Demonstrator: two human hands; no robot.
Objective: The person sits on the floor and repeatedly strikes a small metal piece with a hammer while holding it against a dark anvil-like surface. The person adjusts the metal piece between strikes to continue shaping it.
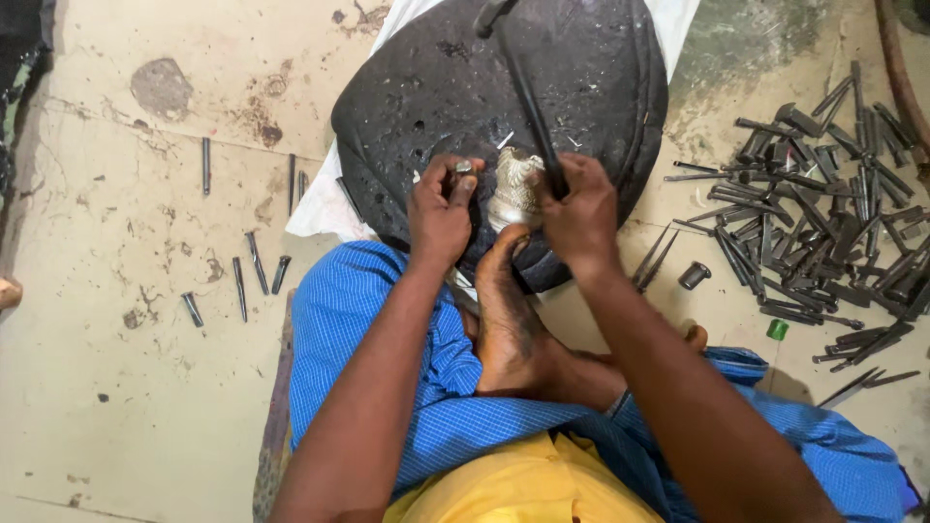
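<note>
- Silver piece (513,184) sat on the big black lump (581,77), w/ a foot (509,310) just below it.
- Left hand (441,208) pinched a small punch (464,168) left of the piece.
- Right hand (579,215) gripped a hammer (528,97) (dark handle) right of it.
- Many punches (823,213) lay far right.

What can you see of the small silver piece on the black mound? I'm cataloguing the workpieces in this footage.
The silver piece is a small, pale metal object with a raised, embossed surface, its figure too small to make out. It sits on the near slope of the black mound, seemingly bedded in it. The left hand and the right hand flank it, the right gripping a dark hammer handle that crosses above it. A bare foot rests just below it.
</note>
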